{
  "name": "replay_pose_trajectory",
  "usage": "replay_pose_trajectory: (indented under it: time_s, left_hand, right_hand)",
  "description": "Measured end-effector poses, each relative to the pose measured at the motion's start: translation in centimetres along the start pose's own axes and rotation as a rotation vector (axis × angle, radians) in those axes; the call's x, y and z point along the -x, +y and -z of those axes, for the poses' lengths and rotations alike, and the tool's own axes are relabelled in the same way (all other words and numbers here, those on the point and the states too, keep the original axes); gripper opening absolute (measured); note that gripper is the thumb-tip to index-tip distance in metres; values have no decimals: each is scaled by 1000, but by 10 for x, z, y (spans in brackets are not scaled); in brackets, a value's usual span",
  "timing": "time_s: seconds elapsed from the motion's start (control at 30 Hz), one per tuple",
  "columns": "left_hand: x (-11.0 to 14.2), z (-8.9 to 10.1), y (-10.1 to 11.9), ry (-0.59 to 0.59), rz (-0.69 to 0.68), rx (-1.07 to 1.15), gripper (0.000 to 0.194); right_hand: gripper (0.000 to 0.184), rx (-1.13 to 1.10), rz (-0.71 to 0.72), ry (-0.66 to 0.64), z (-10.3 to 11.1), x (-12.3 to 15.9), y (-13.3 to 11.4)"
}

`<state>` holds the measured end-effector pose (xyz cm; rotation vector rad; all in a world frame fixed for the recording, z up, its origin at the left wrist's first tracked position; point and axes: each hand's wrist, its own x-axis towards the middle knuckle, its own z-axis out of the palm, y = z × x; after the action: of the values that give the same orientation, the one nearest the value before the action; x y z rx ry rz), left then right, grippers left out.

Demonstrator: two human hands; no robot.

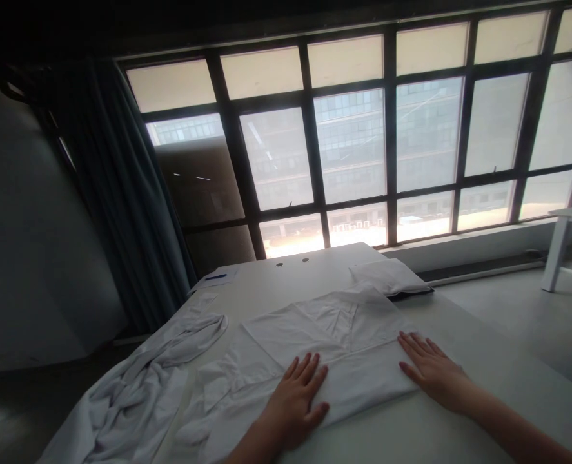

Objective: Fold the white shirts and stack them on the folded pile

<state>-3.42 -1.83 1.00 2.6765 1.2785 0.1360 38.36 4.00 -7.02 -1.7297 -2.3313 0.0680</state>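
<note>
Pressing left hand (pixel 296 401), right hand (pixel 431 372) on white shirt (pixel 344 341).

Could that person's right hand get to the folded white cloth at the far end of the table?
Probably yes. The right hand rests on the folded white shirt, and the folded white cloth lies just beyond it on the white table. Nothing stands between them, though the arm would likely have to stretch across the shirt.
</note>
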Motion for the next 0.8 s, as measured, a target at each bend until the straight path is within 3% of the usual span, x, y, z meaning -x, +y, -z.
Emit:
replay_pose_trajectory:
  time_s: [0.13,0.33,0.5,0.57,0.63,0.73,0.8]
  left_hand:
    - [43,-1,-39,22,68,-96,64]
    - [113,-6,-96,78,237,-236,62]
    - [136,-18,-117,193,467,-338,61]
    - [135,-18,-118,256,510,-387,59]
    - [128,-13,-110,308,462,-414,54]
    - [106,-5,-80,285,272,-359,53]
    - [89,-2,-53,176,72,-279,57]
  right_hand:
    - [74,28,-74,-20,1,-1,15]
    - [76,-19,-92,5,-5,-1,17]
    - [78,-25,-125,-71,4,4,21]
    - [75,-23,-145,-77,8,6,24]
    - [65,15,-152,-28,12,7,24]
    - [48,127,-126,110,15,7,6]
    - [45,125,-62,166,17,7,-20]
